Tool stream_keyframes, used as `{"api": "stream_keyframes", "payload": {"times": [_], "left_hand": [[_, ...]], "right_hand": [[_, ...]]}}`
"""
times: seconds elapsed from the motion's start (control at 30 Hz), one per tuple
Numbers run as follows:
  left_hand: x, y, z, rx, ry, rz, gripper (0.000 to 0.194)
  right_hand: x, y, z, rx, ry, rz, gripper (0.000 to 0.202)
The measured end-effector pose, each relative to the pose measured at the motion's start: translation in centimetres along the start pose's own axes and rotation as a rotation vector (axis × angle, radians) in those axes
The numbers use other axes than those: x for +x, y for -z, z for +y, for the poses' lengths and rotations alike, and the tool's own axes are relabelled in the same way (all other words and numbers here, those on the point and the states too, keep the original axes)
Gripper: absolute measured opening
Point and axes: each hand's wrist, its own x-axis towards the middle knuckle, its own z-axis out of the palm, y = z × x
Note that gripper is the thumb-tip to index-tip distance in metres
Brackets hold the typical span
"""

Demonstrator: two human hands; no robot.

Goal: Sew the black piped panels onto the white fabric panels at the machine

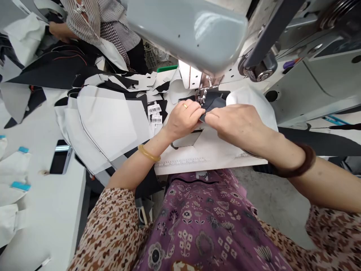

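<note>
The left hand and the right hand, their fingers almost meeting, held in a narrow pinch the near edge of a dark grey fabric piece, which lay just beside the shiny metal presser foot of a pale grey sewing machine. Behind the right hand was a curved white sheet, while to the left lay white barcode labels and large white cut pieces. Farther left, a rectangular dark-screened phone rested on a white table.
</note>
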Motion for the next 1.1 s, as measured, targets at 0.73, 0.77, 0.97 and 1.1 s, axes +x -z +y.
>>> {"api": "stream_keyframes", "payload": {"times": [0.73,0.77,0.97,1.1], "left_hand": [[-1.6,-2.0,0.4,0.058,-0.031,0.430,0.011],[-1.6,-2.0,0.3,0.051,-0.014,0.430,0.011],[-2.0,-2.3,0.0,-0.077,-0.024,0.338,0.012],[-1.4,-1.6,-0.2,-0.066,-0.136,0.343,0.018]], "right_hand": [[0.2,-0.8,-1.2,-0.081,0.122,0.221,0.027],[0.4,-0.9,-1.1,-0.082,0.119,0.231,0.027],[0.6,-2.0,-2.2,-0.110,0.087,0.274,0.026],[-1.4,-2.0,-2.7,-0.086,-0.032,0.205,0.019]]}}
